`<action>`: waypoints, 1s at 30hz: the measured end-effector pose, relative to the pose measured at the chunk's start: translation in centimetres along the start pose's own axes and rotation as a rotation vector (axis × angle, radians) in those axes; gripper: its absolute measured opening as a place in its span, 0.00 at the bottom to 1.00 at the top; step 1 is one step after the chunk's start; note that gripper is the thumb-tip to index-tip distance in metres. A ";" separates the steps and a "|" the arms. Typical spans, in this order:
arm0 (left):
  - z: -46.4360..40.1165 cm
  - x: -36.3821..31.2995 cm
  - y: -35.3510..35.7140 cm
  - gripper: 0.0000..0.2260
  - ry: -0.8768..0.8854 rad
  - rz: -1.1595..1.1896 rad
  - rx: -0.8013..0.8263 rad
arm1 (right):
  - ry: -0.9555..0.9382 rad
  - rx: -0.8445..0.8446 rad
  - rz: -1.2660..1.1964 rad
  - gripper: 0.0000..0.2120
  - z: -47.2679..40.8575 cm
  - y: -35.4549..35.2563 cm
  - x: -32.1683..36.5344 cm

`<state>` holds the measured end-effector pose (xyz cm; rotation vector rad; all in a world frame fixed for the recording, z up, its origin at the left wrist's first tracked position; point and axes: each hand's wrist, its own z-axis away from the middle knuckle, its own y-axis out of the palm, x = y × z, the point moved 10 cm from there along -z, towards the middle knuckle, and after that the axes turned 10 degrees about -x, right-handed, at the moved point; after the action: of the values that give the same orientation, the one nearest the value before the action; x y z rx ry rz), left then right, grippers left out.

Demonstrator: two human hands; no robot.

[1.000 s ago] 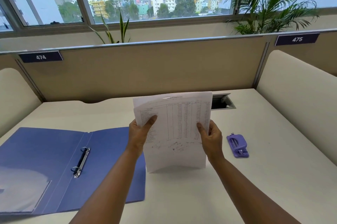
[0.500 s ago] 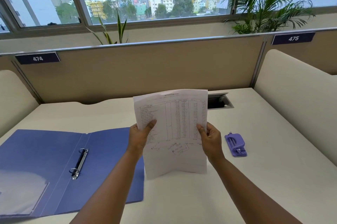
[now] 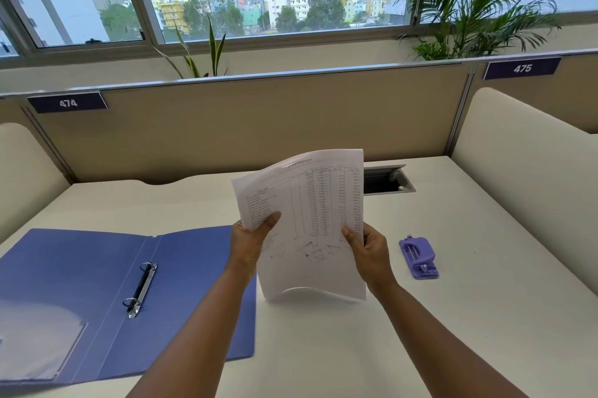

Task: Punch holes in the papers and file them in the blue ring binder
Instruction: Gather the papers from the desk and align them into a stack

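Both hands hold the papers (image 3: 307,222) upright over the bench (image 3: 453,316). The left hand (image 3: 250,243) pinches the sheets' left edge, thumb on the printed face; the right hand (image 3: 369,252) pinches the right edge, its fingers (image 3: 375,234) curled behind. The bottom edge bows just above the bench. Left of the left fingers lies the blue ring binder (image 3: 97,284), open flat, its metal rings (image 3: 140,289) showing. Right of the right fingers, apart from them, lies a purple hole punch (image 3: 419,256).
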<state>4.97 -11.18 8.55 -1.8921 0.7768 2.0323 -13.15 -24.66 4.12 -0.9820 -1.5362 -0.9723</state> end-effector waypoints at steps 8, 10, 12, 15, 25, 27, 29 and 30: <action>0.1 2.0 -0.4 0.06 -0.045 -0.105 0.012 | 0.079 -0.040 0.009 0.07 0.2 -1.2 -2.3; 0.2 2.6 -0.4 0.07 -0.066 -0.131 0.010 | 0.084 -0.043 0.026 0.08 0.2 -1.3 -2.4; -0.2 2.7 -0.5 0.07 -0.081 -0.138 -0.005 | 0.077 -0.042 0.051 0.08 0.0 -1.3 -2.1; -1.0 2.4 -0.5 0.08 -0.098 -0.160 -0.026 | 0.052 -0.018 0.100 0.08 -0.5 -1.2 -1.3; -2.3 7.1 -0.1 0.16 -0.330 -0.263 -0.023 | 0.294 -0.051 0.211 0.04 -0.8 -4.0 -5.6; -2.3 8.5 0.3 0.14 -0.391 -0.249 0.010 | 0.312 -0.080 0.247 0.08 -1.0 -4.6 -6.3; -2.3 9.9 0.9 0.13 -0.449 -0.243 0.067 | 0.321 -0.102 0.299 0.11 -1.3 -5.3 -6.8; -2.3 10.6 1.1 0.13 -0.473 -0.247 0.089 | 0.327 -0.109 0.319 0.11 -1.4 -5.6 -7.1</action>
<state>4.99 -15.12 -1.60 -1.3029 0.4748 2.1182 -16.92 -28.68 -3.21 -1.0478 -1.0299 -0.9400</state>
